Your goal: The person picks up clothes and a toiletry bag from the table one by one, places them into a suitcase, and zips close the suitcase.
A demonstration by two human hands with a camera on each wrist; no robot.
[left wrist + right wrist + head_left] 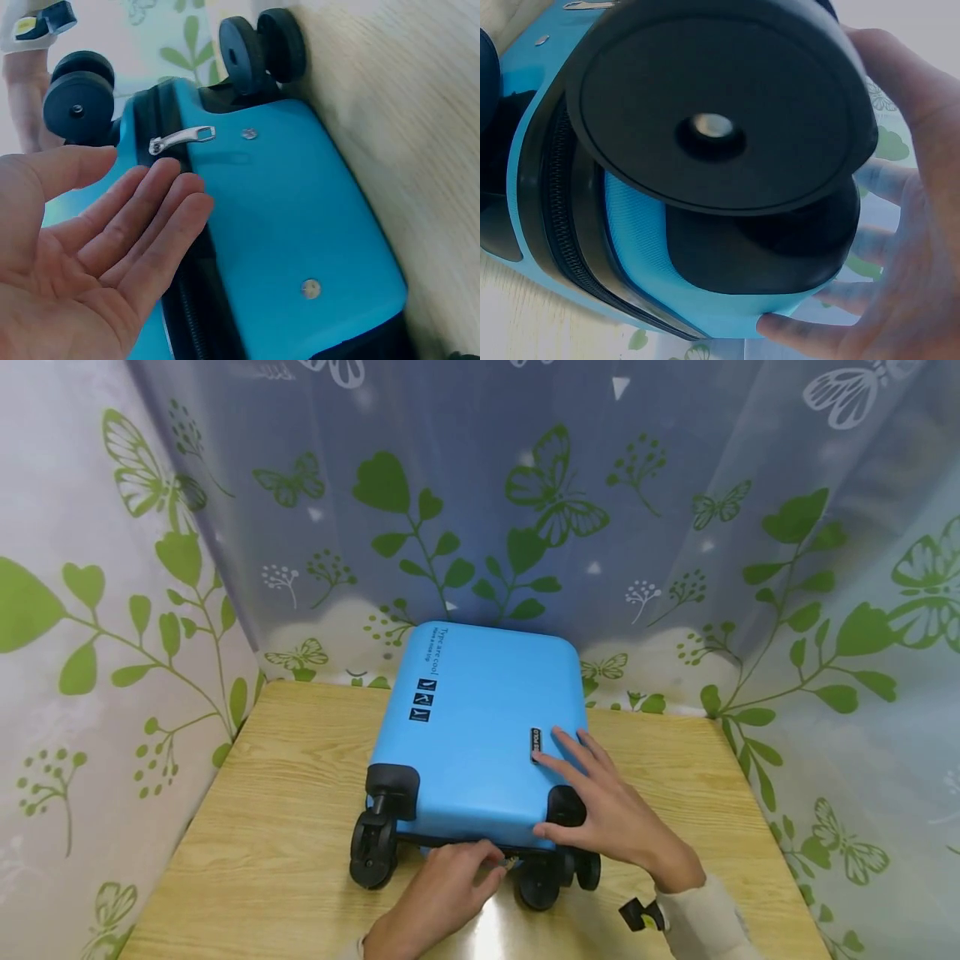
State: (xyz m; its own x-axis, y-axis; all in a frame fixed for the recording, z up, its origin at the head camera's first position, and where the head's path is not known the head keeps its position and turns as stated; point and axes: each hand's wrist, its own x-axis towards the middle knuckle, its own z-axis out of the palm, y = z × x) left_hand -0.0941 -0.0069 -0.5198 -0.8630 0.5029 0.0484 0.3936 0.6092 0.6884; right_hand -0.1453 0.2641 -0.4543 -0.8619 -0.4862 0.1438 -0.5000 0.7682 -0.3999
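A blue hard-shell suitcase [480,718] lies flat on the table, its wheeled end toward me. The left hand [450,889] is at that end, beside the black zipper [191,319]. In the left wrist view its fingers [150,217] are nearly straight, tips by the zipper band, just below the silver zipper pull [184,139]. The thumb stands apart from them, and nothing is pinched. The right hand [611,802] rests with spread fingers on the suitcase's near right corner, by the small black label [536,746]. A black wheel [720,112] fills much of the right wrist view.
Black wheels [373,852] stick out at the suitcase's near corners. The wooden table [277,827] extends on both sides. A curtain with green leaves and butterflies [480,527] hangs behind and at the sides. A small black device [642,914] sits at the right wrist.
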